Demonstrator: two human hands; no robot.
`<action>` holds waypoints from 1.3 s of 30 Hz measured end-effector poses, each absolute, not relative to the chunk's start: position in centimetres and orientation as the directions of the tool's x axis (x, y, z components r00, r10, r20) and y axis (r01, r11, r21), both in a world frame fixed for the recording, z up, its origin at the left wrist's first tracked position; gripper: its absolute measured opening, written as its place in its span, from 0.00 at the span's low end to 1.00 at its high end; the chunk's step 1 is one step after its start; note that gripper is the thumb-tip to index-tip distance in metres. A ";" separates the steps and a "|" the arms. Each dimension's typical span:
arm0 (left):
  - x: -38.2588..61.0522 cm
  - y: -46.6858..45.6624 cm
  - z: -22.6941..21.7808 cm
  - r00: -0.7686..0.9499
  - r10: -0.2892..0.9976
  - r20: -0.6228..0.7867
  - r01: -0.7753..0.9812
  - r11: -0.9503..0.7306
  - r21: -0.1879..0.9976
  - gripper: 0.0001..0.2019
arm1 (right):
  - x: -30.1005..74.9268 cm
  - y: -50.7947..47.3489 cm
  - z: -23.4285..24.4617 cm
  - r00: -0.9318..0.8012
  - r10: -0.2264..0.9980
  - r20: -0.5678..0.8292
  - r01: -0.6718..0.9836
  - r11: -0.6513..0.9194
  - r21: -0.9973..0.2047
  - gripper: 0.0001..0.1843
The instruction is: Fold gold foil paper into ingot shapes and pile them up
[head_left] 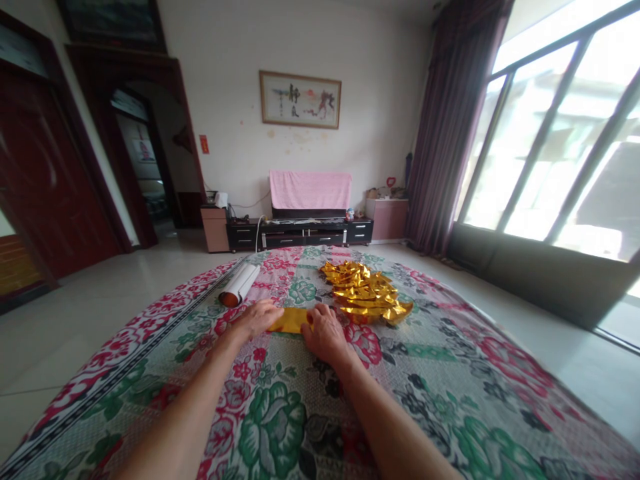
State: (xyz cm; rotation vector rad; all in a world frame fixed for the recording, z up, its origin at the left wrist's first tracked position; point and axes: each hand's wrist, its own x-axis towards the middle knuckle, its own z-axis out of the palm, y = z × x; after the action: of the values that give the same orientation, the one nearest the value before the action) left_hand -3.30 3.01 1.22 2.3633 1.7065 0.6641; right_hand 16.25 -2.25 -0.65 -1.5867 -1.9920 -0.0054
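A flat strip of gold foil paper (290, 321) lies on the flowered cloth between my two hands. My left hand (259, 317) has its fingers closed over the left end of the strip. At the right end, the curled fingers of my right hand (324, 331) grip the paper's edge. Just beyond my right hand is a heap of folded gold foil ingots (367, 293), shiny and pointed at the ends. A white roll (243, 283) with an orange-brown end lies past my left hand.
The patterned cloth (425, 420) spreads over the broad surface under my arms. Farther off stands a low black TV cabinet (305, 233) with a pink cloth (310, 190) above it. Dark curtains (443, 133) and tall windows are at right, a red door (50, 160) at left.
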 end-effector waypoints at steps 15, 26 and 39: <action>-3.6 1.3 2.0 0.272 0.947 0.172 0.790 -0.322 0.521 0.28 | 16.3 -2.5 -0.3 -0.127 0.900 0.417 0.887 0.292 -0.359 0.15; -3.2 2.6 0.5 0.349 0.876 0.332 0.725 -0.477 0.497 0.28 | 16.1 -2.0 -0.7 -0.128 0.888 0.442 0.877 0.310 -0.368 0.19; -2.8 2.2 0.4 0.447 0.718 0.534 0.706 -0.649 0.282 0.28 | 16.3 -1.0 -1.0 -0.122 0.767 0.629 0.679 0.527 -0.512 0.33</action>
State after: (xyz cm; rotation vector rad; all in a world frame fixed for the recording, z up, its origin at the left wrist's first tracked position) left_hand -2.83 2.20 0.40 2.6563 1.3079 0.9939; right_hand 16.29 -1.01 -1.05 -1.1947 -1.8452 0.1210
